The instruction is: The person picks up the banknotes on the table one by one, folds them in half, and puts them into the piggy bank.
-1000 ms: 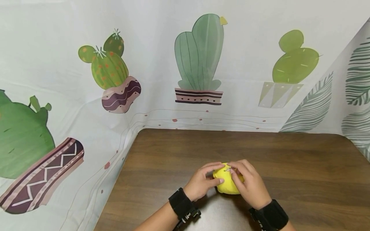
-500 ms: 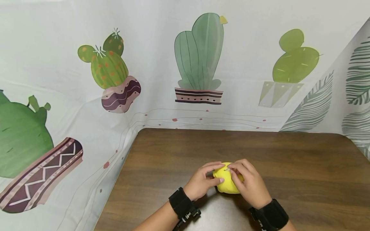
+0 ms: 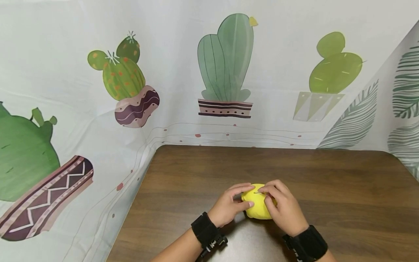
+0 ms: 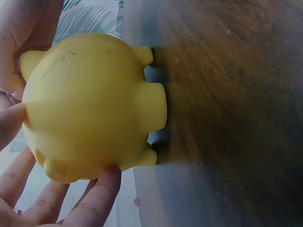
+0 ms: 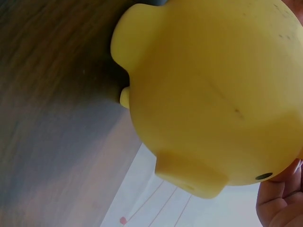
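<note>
A yellow piggy bank (image 3: 259,210) stands on the wooden table in the head view. My left hand (image 3: 227,206) grips its left side, fingers on the far top edge and thumb on the near face. In the left wrist view the bank's round body (image 4: 90,109) and stubby feet show, with left fingertips against it. My right hand (image 3: 284,208) rests its index finger beside a thin grey mark (image 3: 256,192) on top; whether this is a slot or a coin edge cannot be told. Its thumb is apart from the index. In the right wrist view fingers (image 5: 280,201) lie past the bank's eye.
The brown wooden tabletop (image 3: 196,167) spreads around the bank. Behind it and to the left hangs a white cloth (image 3: 176,72) printed with cactuses and leaves. Both wrists wear black bands, the left (image 3: 205,230) and the right (image 3: 307,244).
My right thumb has drawn back from the index finger, and the pale bit between them no longer shows. The left hand and the piggy bank have stayed in place.
</note>
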`<state>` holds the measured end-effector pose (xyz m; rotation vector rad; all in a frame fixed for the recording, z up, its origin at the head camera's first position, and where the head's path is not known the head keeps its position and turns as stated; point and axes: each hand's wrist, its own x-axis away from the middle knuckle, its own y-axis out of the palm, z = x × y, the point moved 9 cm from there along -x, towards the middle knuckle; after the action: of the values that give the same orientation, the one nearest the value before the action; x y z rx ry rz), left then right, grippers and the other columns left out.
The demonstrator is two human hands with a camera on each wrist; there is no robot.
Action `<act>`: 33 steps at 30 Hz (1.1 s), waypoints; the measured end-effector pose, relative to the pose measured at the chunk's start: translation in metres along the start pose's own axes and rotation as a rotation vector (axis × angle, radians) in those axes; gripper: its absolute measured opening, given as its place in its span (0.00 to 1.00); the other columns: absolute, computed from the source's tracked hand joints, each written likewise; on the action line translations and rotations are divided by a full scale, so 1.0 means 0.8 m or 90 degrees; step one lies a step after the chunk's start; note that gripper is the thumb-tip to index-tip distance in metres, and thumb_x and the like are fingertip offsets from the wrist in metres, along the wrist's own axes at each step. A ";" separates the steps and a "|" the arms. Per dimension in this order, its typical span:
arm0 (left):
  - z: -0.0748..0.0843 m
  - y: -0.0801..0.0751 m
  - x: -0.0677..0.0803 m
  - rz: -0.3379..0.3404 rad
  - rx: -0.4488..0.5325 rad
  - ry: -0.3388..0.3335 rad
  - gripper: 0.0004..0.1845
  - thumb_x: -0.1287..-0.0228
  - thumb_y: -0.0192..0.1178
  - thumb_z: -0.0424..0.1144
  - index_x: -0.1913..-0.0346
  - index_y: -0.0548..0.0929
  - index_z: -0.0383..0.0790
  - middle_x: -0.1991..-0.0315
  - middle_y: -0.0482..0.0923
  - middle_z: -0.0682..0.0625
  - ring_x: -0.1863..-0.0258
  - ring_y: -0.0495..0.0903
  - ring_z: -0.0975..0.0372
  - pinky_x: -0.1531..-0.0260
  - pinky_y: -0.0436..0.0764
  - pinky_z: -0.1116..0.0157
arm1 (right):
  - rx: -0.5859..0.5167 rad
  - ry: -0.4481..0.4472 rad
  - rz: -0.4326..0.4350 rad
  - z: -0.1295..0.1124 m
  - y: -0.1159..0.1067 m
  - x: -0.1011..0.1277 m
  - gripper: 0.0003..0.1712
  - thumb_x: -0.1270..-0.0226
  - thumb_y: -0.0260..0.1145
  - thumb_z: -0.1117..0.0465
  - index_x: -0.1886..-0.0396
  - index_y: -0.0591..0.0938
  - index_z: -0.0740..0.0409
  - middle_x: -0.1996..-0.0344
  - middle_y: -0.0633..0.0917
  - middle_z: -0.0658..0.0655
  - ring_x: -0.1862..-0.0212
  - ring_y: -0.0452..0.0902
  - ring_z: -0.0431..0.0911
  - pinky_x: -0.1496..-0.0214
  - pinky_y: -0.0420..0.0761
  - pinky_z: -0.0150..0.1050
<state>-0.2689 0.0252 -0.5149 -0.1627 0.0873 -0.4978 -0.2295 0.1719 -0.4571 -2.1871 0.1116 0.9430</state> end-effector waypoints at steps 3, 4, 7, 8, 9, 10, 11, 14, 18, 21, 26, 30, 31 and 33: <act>0.000 0.000 0.000 0.000 -0.002 -0.002 0.24 0.33 0.67 0.36 0.34 0.80 0.50 0.26 0.66 0.45 0.28 0.67 0.54 0.44 0.80 0.72 | -0.001 0.004 0.000 0.001 0.000 0.000 0.17 0.42 0.62 0.77 0.61 0.87 0.54 0.59 0.80 0.45 0.58 0.76 0.41 0.55 0.70 0.19; 0.000 0.000 0.000 0.000 -0.003 -0.003 0.24 0.33 0.67 0.36 0.34 0.80 0.50 0.26 0.66 0.45 0.28 0.67 0.54 0.44 0.80 0.72 | 0.000 0.005 0.000 0.001 0.000 0.000 0.17 0.42 0.62 0.77 0.61 0.87 0.54 0.59 0.80 0.45 0.59 0.76 0.40 0.55 0.70 0.19; -0.001 -0.001 0.000 0.003 -0.005 -0.005 0.24 0.33 0.67 0.36 0.34 0.80 0.50 0.26 0.67 0.46 0.27 0.67 0.54 0.44 0.80 0.72 | 0.003 0.006 -0.001 0.001 -0.001 0.000 0.17 0.43 0.63 0.78 0.62 0.87 0.54 0.59 0.80 0.46 0.59 0.76 0.39 0.57 0.69 0.19; -0.001 -0.001 0.000 0.004 -0.006 -0.002 0.24 0.33 0.67 0.36 0.35 0.80 0.50 0.26 0.67 0.45 0.27 0.67 0.54 0.44 0.80 0.71 | 0.005 0.006 -0.001 0.001 -0.001 0.000 0.17 0.43 0.63 0.78 0.62 0.87 0.54 0.59 0.80 0.46 0.59 0.75 0.39 0.57 0.69 0.19; -0.001 -0.001 0.000 0.004 -0.007 -0.003 0.24 0.33 0.67 0.36 0.35 0.80 0.50 0.26 0.67 0.45 0.27 0.67 0.54 0.44 0.80 0.71 | 0.005 0.006 -0.001 0.001 -0.001 0.000 0.17 0.43 0.63 0.78 0.62 0.87 0.54 0.59 0.80 0.46 0.59 0.75 0.39 0.57 0.69 0.19; -0.001 -0.001 0.000 0.004 -0.006 -0.003 0.24 0.33 0.67 0.35 0.35 0.80 0.49 0.26 0.67 0.46 0.27 0.67 0.54 0.44 0.80 0.71 | 0.006 0.006 0.000 0.001 -0.001 0.000 0.17 0.43 0.63 0.78 0.63 0.87 0.54 0.59 0.80 0.46 0.59 0.75 0.38 0.57 0.69 0.19; -0.001 -0.001 0.000 0.004 -0.006 -0.003 0.24 0.34 0.67 0.35 0.35 0.80 0.49 0.26 0.67 0.46 0.28 0.67 0.54 0.44 0.81 0.71 | 0.006 0.005 0.000 0.001 -0.001 0.000 0.17 0.43 0.63 0.78 0.63 0.87 0.55 0.59 0.80 0.46 0.59 0.75 0.38 0.58 0.69 0.20; -0.001 -0.001 0.000 0.002 -0.006 -0.003 0.24 0.33 0.67 0.36 0.34 0.80 0.49 0.26 0.67 0.46 0.28 0.67 0.54 0.44 0.80 0.71 | 0.011 0.009 -0.002 0.002 -0.001 0.000 0.16 0.43 0.63 0.78 0.64 0.86 0.54 0.59 0.80 0.46 0.59 0.75 0.39 0.57 0.69 0.19; -0.001 -0.001 0.001 0.001 -0.011 -0.006 0.24 0.33 0.67 0.36 0.34 0.80 0.50 0.26 0.67 0.46 0.28 0.67 0.54 0.44 0.80 0.72 | 0.023 0.022 -0.008 0.004 0.000 0.001 0.15 0.43 0.63 0.77 0.64 0.86 0.53 0.59 0.80 0.46 0.59 0.76 0.40 0.57 0.70 0.20; 0.001 -0.001 0.002 0.002 -0.010 -0.004 0.24 0.33 0.67 0.36 0.34 0.80 0.50 0.26 0.67 0.46 0.28 0.67 0.54 0.44 0.80 0.71 | 0.028 0.029 -0.012 0.005 -0.001 0.001 0.15 0.42 0.63 0.76 0.65 0.86 0.53 0.59 0.80 0.46 0.59 0.76 0.41 0.57 0.71 0.21; 0.001 -0.001 0.003 0.006 -0.003 -0.001 0.23 0.33 0.67 0.35 0.35 0.81 0.49 0.27 0.68 0.46 0.28 0.67 0.53 0.44 0.81 0.70 | 0.029 0.024 -0.008 0.004 -0.001 0.000 0.14 0.42 0.63 0.77 0.66 0.85 0.53 0.60 0.80 0.47 0.60 0.76 0.41 0.57 0.71 0.20; 0.002 -0.001 0.003 0.006 -0.001 -0.003 0.23 0.33 0.67 0.35 0.35 0.81 0.49 0.27 0.68 0.45 0.28 0.67 0.53 0.44 0.81 0.70 | 0.029 0.019 -0.002 0.003 -0.002 0.000 0.14 0.43 0.63 0.77 0.67 0.84 0.53 0.60 0.80 0.46 0.60 0.75 0.39 0.57 0.70 0.19; 0.002 -0.001 0.003 0.005 -0.001 -0.004 0.24 0.33 0.67 0.35 0.35 0.81 0.49 0.26 0.67 0.45 0.28 0.67 0.54 0.44 0.81 0.71 | 0.029 0.018 -0.001 0.003 -0.002 0.000 0.14 0.43 0.63 0.77 0.67 0.84 0.53 0.60 0.80 0.46 0.60 0.75 0.40 0.57 0.70 0.19; 0.002 0.000 0.003 0.004 0.000 -0.003 0.24 0.33 0.67 0.35 0.35 0.81 0.49 0.26 0.67 0.45 0.28 0.67 0.54 0.44 0.80 0.71 | 0.029 0.017 0.000 0.002 -0.002 0.000 0.14 0.42 0.62 0.77 0.67 0.84 0.53 0.60 0.80 0.46 0.60 0.76 0.40 0.57 0.70 0.19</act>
<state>-0.2665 0.0239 -0.5131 -0.1639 0.0834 -0.4919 -0.2302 0.1741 -0.4569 -2.1586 0.1448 0.9027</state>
